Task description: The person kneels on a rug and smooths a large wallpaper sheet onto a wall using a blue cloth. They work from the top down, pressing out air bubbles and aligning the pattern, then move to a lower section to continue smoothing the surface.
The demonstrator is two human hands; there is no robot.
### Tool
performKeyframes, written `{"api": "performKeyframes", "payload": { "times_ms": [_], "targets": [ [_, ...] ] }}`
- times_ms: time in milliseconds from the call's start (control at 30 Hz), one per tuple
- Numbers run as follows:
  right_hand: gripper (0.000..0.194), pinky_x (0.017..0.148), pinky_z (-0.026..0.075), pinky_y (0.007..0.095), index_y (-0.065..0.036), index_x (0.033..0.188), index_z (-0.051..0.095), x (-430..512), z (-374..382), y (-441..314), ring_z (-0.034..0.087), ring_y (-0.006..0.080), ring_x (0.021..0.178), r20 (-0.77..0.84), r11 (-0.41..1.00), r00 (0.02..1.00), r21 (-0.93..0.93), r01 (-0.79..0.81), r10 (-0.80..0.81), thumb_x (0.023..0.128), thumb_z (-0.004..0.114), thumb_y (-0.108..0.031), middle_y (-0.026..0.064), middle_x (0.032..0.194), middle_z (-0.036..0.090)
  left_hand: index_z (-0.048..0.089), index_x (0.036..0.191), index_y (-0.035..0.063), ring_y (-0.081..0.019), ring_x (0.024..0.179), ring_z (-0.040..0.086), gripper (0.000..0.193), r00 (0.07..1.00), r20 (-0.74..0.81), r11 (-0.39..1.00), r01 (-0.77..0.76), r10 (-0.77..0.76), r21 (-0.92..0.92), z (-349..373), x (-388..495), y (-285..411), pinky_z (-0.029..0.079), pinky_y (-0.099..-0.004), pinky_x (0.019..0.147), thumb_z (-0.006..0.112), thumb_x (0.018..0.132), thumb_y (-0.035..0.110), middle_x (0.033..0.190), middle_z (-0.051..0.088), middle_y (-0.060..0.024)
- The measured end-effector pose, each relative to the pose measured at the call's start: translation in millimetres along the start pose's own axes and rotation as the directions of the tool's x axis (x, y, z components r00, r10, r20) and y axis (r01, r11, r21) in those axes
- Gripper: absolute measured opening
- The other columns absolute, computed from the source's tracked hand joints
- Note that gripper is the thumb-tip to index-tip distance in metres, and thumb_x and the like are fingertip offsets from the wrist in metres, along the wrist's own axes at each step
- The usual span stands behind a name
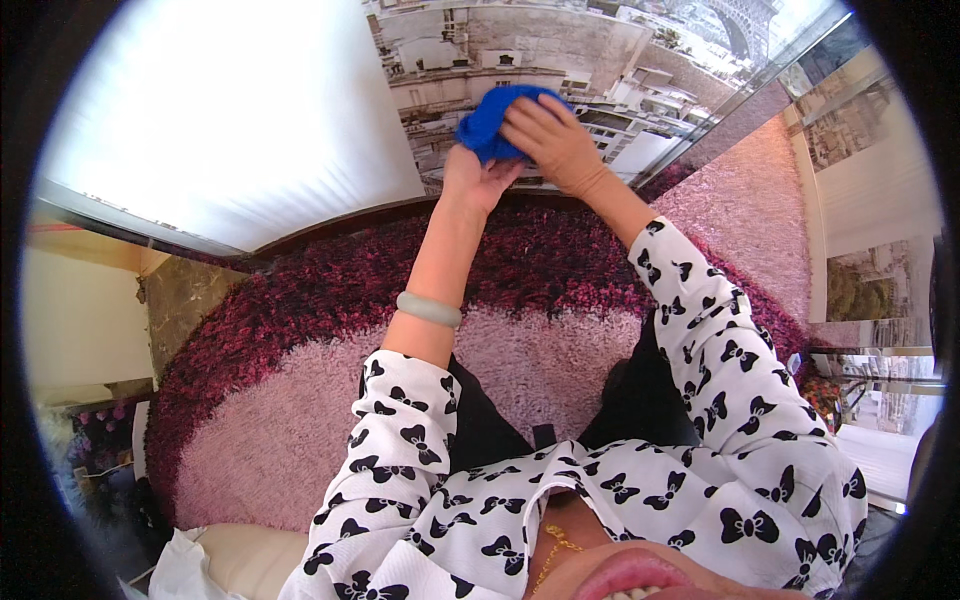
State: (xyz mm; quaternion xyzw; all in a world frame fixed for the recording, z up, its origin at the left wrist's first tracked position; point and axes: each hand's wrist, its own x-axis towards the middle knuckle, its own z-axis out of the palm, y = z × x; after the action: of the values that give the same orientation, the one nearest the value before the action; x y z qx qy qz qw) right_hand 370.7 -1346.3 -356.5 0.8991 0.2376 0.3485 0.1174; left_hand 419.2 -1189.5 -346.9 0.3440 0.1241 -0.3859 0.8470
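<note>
A bunched blue cloth [491, 120] lies between my two hands, in front of a low surface printed with a grey city picture [525, 45]. My right hand [551, 139] has its fingers spread over the cloth's right part. Below the cloth is my left hand [480, 176], palm turned up, its fingers partly hidden by the cloth and the other hand. A pale bangle [429, 309] circles my left forearm. Whether the cloth touches the printed surface, I cannot tell.
A bright white panel [225, 112] stands left of the printed picture. A shaggy round rug [300, 420], pink with a dark red border, covers the floor under me. At the right is a mirror-like panel [750, 172] reflecting the rug. A pale cushion-like object [251, 559] is at the lower left.
</note>
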Motion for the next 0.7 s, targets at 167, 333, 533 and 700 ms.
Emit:
{"api": "performKeyframes", "payload": {
  "times_ms": [167,333,533,700],
  "targets": [
    [0.069,0.107,0.030,0.0495,-0.007,0.130,0.052,22,-60,52,0.045,0.0397,0.123,-0.287,0.921,0.893,-0.075,-0.382,0.347,0.062,0.066,-0.007,0.0215,0.130,0.050,0.046,0.122,-0.0029,-0.0372,0.115,0.053,0.038,0.990,0.138,0.999,-0.034,0.036,-0.015,14,-11,7,0.047,-0.0494,0.095,0.050,0.093,0.021,0.128,0.048,-0.0238],
    [0.076,0.111,0.021,0.0533,0.001,0.142,0.035,22,-82,78,0.030,0.0451,0.135,-0.635,0.806,0.587,0.098,-0.583,0.502,0.080,0.066,-0.030,0.0281,0.147,0.031,0.042,0.126,-0.0075,-0.0350,0.114,0.053,0.046,0.997,0.050,0.999,0.053,-0.052,-0.006,-1,-11,8,0.048,-0.0463,0.095,0.056,0.092,0.021,0.128,0.047,-0.0243],
    [0.070,0.111,0.020,0.0601,-0.001,0.121,0.053,-12,-2,4,0.037,0.0460,0.127,-0.355,0.757,0.694,0.063,-0.651,0.626,0.067,0.069,-0.041,0.0268,0.130,0.046,0.046,0.120,-0.0055,-0.0343,0.112,0.053,0.043,0.996,-0.027,0.995,0.083,-0.082,0.051,-16,0,-1,0.048,-0.0461,0.094,0.058,0.090,0.023,0.126,0.048,-0.0232],
    [0.059,0.111,0.020,0.0604,-0.008,0.113,0.058,-2,-7,2,0.042,0.0382,0.126,-0.173,0.938,0.925,-0.011,-0.346,0.339,0.062,0.073,-0.034,0.0186,0.127,0.051,0.050,0.117,-0.0040,-0.0346,0.112,0.053,0.041,0.997,0.067,0.991,0.036,-0.045,0.130,-10,-7,-4,0.047,-0.0473,0.096,0.057,0.090,0.026,0.122,0.052,-0.0226]
  ]
}}
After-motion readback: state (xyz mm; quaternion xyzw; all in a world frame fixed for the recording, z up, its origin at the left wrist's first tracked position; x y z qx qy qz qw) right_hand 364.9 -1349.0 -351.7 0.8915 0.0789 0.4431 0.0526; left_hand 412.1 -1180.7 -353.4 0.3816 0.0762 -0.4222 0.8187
